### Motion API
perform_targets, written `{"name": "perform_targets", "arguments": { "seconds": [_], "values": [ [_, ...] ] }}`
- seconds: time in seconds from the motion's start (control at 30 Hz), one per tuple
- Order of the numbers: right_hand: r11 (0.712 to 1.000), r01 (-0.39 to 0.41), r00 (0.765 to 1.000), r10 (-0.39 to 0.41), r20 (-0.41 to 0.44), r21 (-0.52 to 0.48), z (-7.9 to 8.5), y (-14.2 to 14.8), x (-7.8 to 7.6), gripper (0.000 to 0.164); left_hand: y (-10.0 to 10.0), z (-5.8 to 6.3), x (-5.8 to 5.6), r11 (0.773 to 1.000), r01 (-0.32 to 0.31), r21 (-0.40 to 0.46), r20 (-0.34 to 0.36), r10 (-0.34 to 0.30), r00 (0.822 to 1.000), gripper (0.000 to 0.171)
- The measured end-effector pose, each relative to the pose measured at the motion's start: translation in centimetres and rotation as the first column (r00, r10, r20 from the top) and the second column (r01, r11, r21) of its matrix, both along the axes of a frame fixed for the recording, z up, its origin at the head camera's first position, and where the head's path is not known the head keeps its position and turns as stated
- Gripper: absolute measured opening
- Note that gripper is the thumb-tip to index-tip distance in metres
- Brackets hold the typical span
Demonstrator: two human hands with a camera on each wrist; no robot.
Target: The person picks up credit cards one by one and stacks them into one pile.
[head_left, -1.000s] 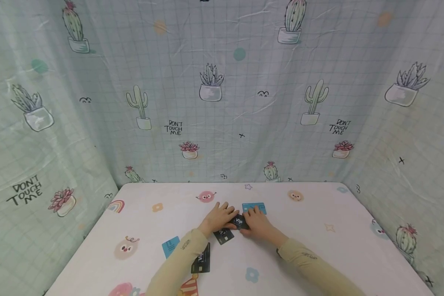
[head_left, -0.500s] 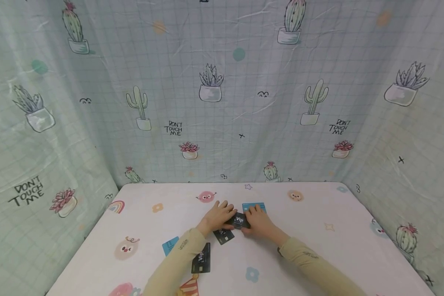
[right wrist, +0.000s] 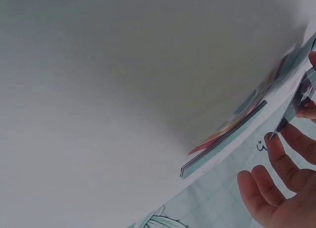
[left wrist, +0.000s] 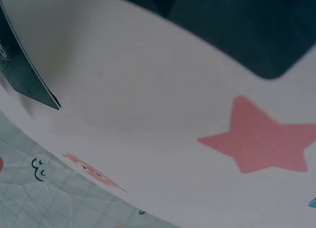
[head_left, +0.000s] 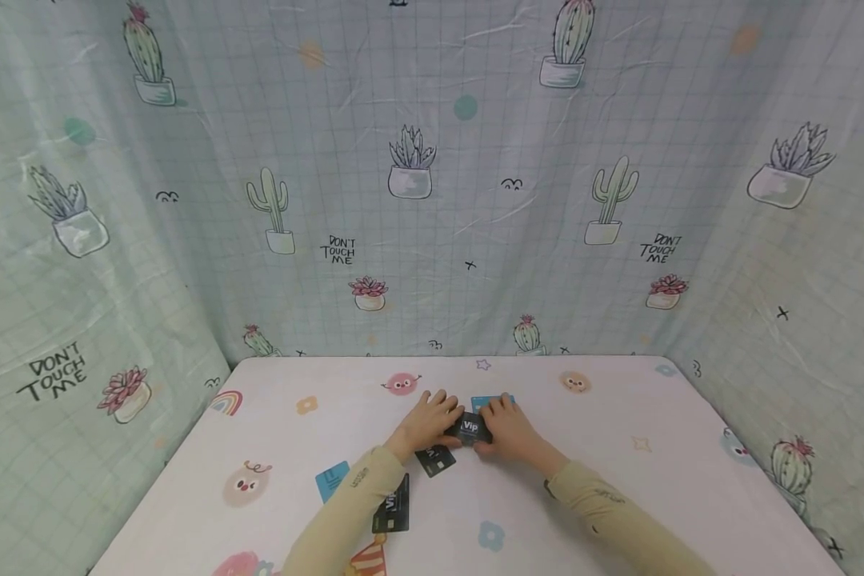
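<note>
A black card marked Vip [head_left: 470, 426] is between my two hands near the middle of the table. My left hand [head_left: 425, 422] pinches its left end, fingers along the far edge and thumb at the near edge. At the other end, my right hand [head_left: 511, 432] grips it the same way. The right wrist view shows fingers [right wrist: 291, 154] at a tilted, see-through-looking card edge [right wrist: 291, 109]. Just below my left hand lies another black card [head_left: 435, 458], partly covered by it. Behind my right fingertips is a blue card [head_left: 486, 400], partly hidden.
Beside my left sleeve lie a black Vip card [head_left: 398, 512] and a blue card [head_left: 330, 478], both partly covered by the arm. The white table [head_left: 583, 496] has printed cartoon figures. Patterned curtains [head_left: 468, 208] hang behind and at both sides.
The Vip card between my hands has shifted slightly right and shows more of its face. My right hand has moved a little right with it; the cards on the table stay put.
</note>
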State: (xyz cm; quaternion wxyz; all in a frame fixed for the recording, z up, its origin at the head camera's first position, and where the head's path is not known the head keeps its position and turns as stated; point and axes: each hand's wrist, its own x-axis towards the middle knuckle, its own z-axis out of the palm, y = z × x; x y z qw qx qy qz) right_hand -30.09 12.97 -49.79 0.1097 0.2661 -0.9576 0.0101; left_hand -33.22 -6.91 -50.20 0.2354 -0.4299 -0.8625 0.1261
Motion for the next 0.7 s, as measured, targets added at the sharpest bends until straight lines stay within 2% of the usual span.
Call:
{"name": "perform_targets", "arguments": {
  "seconds": [0.1, 0.13, 0.23, 0.33, 0.37, 0.53, 0.7],
  "values": [
    [1.0, 0.004, 1.0, -0.004, 0.001, 0.007, 0.3, 0.1, 0.1, 0.063, -0.1, 0.1, 0.1, 0.999, 0.023, 0.029, 0.008, -0.023, 1.0, 0.059],
    [1.0, 0.003, 1.0, -0.003, -0.001, 0.006, 0.3, 0.1, 0.1, 0.063, -0.2, -0.4, -0.3, 0.999, 0.038, 0.036, -0.004, -0.038, 0.999, 0.061],
    [1.0, -0.007, 1.0, 0.007, -0.004, 0.008, 0.4, 0.3, 0.1, 0.064, -0.2, -0.3, -0.3, 0.998, 0.04, 0.044, 0.013, -0.04, 0.999, 0.061],
    [1.0, -0.018, 1.0, 0.018, -0.018, 0.004, 0.4, 0.5, 0.0, 0.063, -0.1, -0.3, -0.3, 0.999, 0.016, 0.042, 0.027, -0.017, 0.999, 0.06],
    [1.0, -0.019, 0.999, 0.019, -0.025, 0.009, 0.3, 0.5, -0.1, 0.062, 0.0, 0.1, 0.2, 0.999, -0.005, 0.037, 0.048, 0.004, 0.999, 0.058],
    [1.0, -0.015, 0.997, 0.017, -0.082, 0.022, 0.1, 0.9, -0.4, 0.059, 0.1, 0.2, 0.2, 0.998, -0.062, -0.012, 0.061, 0.062, 0.996, 0.06],
    [1.0, -0.021, 0.995, 0.021, -0.094, 0.005, 0.0, 1.4, -0.8, 0.059, 0.1, 0.5, 0.2, 0.999, -0.053, -0.013, 0.047, 0.053, 0.997, 0.061]
  ]
}}
